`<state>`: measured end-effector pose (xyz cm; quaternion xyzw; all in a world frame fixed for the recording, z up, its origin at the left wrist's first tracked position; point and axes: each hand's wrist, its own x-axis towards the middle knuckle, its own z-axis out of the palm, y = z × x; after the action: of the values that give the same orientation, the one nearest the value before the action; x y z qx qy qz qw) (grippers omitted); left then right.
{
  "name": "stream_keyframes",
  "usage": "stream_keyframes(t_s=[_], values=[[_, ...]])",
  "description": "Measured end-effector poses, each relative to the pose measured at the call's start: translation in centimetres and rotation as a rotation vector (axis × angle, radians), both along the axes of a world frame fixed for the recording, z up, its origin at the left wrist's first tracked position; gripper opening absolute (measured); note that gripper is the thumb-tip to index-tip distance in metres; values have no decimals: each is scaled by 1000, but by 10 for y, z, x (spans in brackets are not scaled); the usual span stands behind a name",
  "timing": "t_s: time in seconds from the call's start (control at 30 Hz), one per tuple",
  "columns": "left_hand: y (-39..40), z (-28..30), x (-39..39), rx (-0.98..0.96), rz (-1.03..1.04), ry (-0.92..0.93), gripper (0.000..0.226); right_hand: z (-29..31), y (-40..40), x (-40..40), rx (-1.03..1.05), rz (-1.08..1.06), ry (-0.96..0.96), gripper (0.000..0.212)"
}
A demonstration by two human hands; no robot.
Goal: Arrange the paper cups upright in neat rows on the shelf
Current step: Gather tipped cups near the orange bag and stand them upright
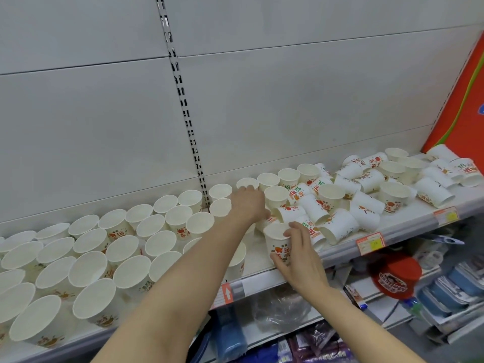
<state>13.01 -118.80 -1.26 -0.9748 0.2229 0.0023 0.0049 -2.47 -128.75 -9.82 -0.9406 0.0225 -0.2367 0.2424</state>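
I see the right hand (298, 254) wrapped around 1 upright paper cup (277, 239) at the front edge of the shelf (264, 277), thumb low on the cup's printed wall and fingertips at its rim, so the cup is pinched between them. The cup stands on the shelf, just right of where the tidy rows end.

The left hand (248, 203) reaches farther back than that held cup, palm down, fingers curled over the cups beneath it. My view of those fingers is poor, so I cannot tell whether they hold a cup or merely touch one.

Left of the held cup, the upright cups (104, 247) stand mouth-up in rows running to the frame's left edge. Right of the held cup lies a jumble of tipped cups (366, 195), many on their sides with red, orange and green print showing, a few upright among them.

Below the held cup, price tags (370, 243) sit on the shelf's front rail. Lower still is a red lid (396, 275) on the shelf beneath. Far right of the held cup, a red panel (461, 106) leans against the white back wall (288, 100).
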Motion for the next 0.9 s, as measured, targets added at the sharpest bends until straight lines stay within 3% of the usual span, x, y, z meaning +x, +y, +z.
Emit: stream_keyframes(t_s=[0.1, 0.3, 0.5, 0.73, 0.9], values=[[-9, -4, 10, 20, 40, 26, 60, -1, -4, 1, -45, -14, -33, 53], [-11, 1, 17, -50, 28, 21, 46, -8, -7, -3, -77, -12, -49, 49], [-11, -6, 11, -59, 94, 113, 54, -9, -8, -3, -99, -1, -55, 47], [-3, 9, 7, -377, 257, 210, 30, -6, -11, -8, -133, -5, -91, 44], [0, 3, -17, -274, 94, 43, 9, -3, -17, -6, -193, 15, -112, 38]])
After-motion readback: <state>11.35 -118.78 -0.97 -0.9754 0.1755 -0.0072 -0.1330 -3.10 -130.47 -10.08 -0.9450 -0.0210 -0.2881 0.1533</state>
